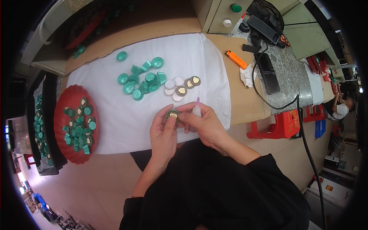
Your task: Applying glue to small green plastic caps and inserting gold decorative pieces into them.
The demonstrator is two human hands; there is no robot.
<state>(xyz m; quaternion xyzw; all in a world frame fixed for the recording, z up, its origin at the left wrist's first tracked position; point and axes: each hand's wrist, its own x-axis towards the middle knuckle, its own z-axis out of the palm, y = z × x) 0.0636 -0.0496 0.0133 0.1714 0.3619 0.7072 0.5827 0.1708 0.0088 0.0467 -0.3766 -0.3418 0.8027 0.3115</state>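
Close to my body, over the front part of the white sheet, my left hand (163, 134) pinches a dark round fluted piece (173, 115) with a gold centre. My right hand (207, 124) grips a small white bottle with a purple-based needle tip (197, 109), the needle pointing away from me. The right thumb and fingertips also reach to the edge of the fluted piece. Just beyond lie several similar gold-centred pieces (181, 91) and white-faced fluted discs (169, 84). Farther left on the sheet is a loose group of green fluted cups (150, 77).
A red scalloped plate (61, 126) holding green cups and gold-centred pieces stands at the left, beside a black tray (57, 153) of green cups. To the right are an orange cutter (236, 59), crumpled tissue (247, 76), a phone (267, 73), a cable and red stools (280, 125).
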